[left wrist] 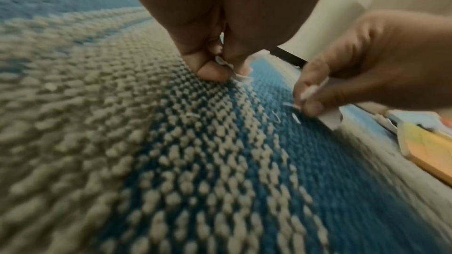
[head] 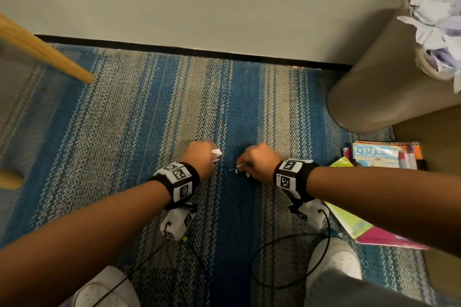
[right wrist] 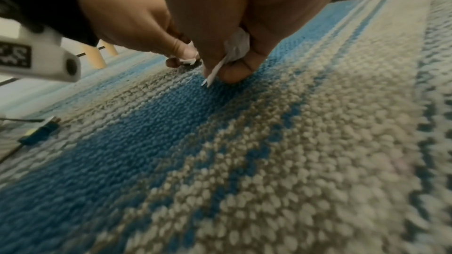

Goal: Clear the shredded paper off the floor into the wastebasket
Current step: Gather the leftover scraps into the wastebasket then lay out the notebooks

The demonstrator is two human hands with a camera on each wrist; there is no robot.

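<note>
Both hands are down on the blue and beige striped carpet (head: 154, 112). My left hand (head: 203, 157) is curled round white paper scraps (head: 216, 153), its fingertips (left wrist: 212, 72) touching the carpet. My right hand (head: 252, 162) holds a wad of white paper (right wrist: 236, 47) in its curled fingers and pinches a thin strip (right wrist: 214, 72) against the pile. A few tiny shreds (left wrist: 277, 118) lie on the blue stripe between the hands. The tan wastebasket (head: 379, 87) stands at the far right, heaped with crumpled paper (head: 439, 25).
Books and coloured folders (head: 384, 157) lie on the floor to the right, beside my right forearm. A wooden furniture leg (head: 50, 55) slants in at the upper left. My white shoes (head: 334, 259) and black cables (head: 287, 242) are near the bottom. The wall baseboard (head: 199, 51) runs behind.
</note>
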